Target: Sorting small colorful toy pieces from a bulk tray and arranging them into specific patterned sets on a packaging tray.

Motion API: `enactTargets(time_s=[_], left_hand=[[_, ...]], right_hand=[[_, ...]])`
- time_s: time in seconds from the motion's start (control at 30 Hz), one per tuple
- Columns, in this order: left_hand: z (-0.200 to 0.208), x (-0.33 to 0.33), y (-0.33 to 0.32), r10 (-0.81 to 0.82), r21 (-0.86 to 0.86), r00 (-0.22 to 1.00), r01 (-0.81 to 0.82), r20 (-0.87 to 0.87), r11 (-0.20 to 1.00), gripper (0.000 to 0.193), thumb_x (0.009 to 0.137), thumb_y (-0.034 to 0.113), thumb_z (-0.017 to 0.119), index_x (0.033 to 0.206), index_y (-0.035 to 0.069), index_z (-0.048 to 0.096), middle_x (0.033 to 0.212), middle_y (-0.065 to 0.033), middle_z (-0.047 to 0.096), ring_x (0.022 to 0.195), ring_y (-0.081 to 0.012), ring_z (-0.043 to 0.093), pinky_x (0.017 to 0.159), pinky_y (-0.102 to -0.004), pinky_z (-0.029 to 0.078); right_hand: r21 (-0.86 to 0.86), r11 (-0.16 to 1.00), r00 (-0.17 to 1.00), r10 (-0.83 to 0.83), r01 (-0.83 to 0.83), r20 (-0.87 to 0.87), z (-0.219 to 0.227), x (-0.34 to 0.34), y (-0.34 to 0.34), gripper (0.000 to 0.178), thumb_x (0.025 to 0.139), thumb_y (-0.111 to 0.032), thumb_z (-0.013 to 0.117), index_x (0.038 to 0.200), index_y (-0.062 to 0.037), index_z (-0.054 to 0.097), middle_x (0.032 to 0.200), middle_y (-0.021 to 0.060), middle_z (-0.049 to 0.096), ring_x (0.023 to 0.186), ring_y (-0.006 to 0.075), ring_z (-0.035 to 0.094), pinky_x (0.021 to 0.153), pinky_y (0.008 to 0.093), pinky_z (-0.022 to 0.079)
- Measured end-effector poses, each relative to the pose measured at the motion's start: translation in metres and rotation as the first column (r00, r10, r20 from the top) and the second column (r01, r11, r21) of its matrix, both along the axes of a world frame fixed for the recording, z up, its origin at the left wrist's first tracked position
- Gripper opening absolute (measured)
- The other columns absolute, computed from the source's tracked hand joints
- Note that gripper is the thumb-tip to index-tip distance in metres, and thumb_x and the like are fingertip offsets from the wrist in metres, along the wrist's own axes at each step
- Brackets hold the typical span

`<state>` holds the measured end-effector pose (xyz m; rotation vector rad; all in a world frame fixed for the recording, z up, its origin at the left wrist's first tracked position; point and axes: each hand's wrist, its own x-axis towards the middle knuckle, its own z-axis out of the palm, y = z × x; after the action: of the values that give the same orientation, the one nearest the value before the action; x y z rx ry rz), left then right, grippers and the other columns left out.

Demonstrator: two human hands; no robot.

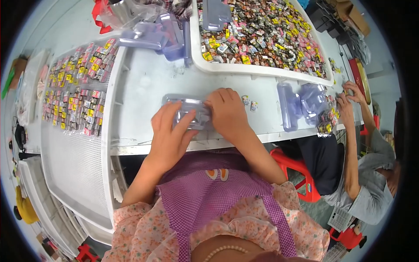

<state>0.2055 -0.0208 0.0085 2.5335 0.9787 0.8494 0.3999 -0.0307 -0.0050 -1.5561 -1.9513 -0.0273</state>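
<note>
A clear plastic blister tray (190, 99) lies flat on the white table in front of me. My left hand (168, 129) grips its left side, fingers reaching over the molded middle. At the right end of the tray, my right hand (228, 111) has its fingers curled on the edge; its thumb is hidden. Just right of that hand lie two small printed pieces, a left piece (245, 100) and a right piece (254, 106).
A big white bin (262, 71) of small colourful pieces stands ahead. Empty blister trays lie in a left stack (168, 37) and a right stack (288, 107). A white crate (78, 161) at left holds filled packs (74, 109). A co-worker's hands (347, 105) work at right.
</note>
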Motion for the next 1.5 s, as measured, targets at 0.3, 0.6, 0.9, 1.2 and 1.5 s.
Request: enactTargets(time_s=[0.3,0.6,0.9,1.2,1.5], left_hand=[[-0.007,-0.008,0.007,0.05,-0.018,0.985,-0.053,-0.164,0.998,0.04,0.074,0.021,0.075,0.111,0.01,0.064,0.126,-0.0107,0.053,0.122,-0.0332,0.043,0.096,-0.0456,0.031],[-0.01,-0.04,0.047,0.421,0.076,0.877,-0.415,-0.232,0.907,0.028,0.085,0.02,0.065,0.111,0.01,0.065,0.119,-0.0118,0.059,0.112,-0.0321,0.052,0.098,-0.0448,0.033],[0.015,0.008,0.02,0.024,0.008,0.995,-0.023,-0.096,1.0,0.039,0.08,0.018,0.07,0.118,0.013,0.063,0.127,-0.0096,0.055,0.124,-0.0322,0.043,0.101,-0.045,0.03],[-0.002,0.007,0.024,-0.052,-0.103,0.988,0.038,-0.145,0.994,0.024,0.076,0.021,0.073,0.1,0.015,0.071,0.125,-0.0071,0.056,0.125,-0.0325,0.04,0.099,-0.0444,0.027],[0.03,0.021,0.04,-0.119,-0.026,0.992,0.118,-0.041,0.993,0.024,0.077,0.017,0.072,0.101,0.014,0.069,0.116,-0.0047,0.059,0.117,-0.0302,0.046,0.094,-0.0438,0.031]], right_hand=[[-0.074,0.969,0.937,-0.247,0.236,-0.246,0.015,0.022,-0.016,0.012,0.086,-0.006,0.059,0.097,-0.0038,0.054,0.081,0.0159,0.06,0.074,0.0356,0.058,0.066,0.0449,0.045],[-0.083,0.953,0.955,-0.294,0.291,-0.028,0.006,0.031,-0.04,0.017,0.083,-0.007,0.061,0.1,-0.0067,0.057,0.079,0.0101,0.062,0.071,0.0318,0.056,0.069,0.042,0.041],[-0.028,0.977,0.972,-0.207,0.211,0.111,-0.002,0.021,-0.025,0.017,0.076,-0.014,0.067,0.092,-0.0119,0.063,0.088,0.0015,0.058,0.085,0.0219,0.052,0.077,0.0372,0.036],[0.009,0.973,0.972,-0.23,0.229,0.048,0.005,0.056,-0.032,0.027,0.079,-0.021,0.068,0.104,-0.0097,0.065,0.1,0.0067,0.058,0.096,0.0262,0.05,0.085,0.0411,0.033],[0.053,0.998,0.974,-0.044,0.033,0.222,0.052,0.093,0.057,0.022,0.08,-0.002,0.064,0.1,-0.0099,0.068,0.094,0.0061,0.063,0.092,0.0254,0.055,0.083,0.0362,0.039]])
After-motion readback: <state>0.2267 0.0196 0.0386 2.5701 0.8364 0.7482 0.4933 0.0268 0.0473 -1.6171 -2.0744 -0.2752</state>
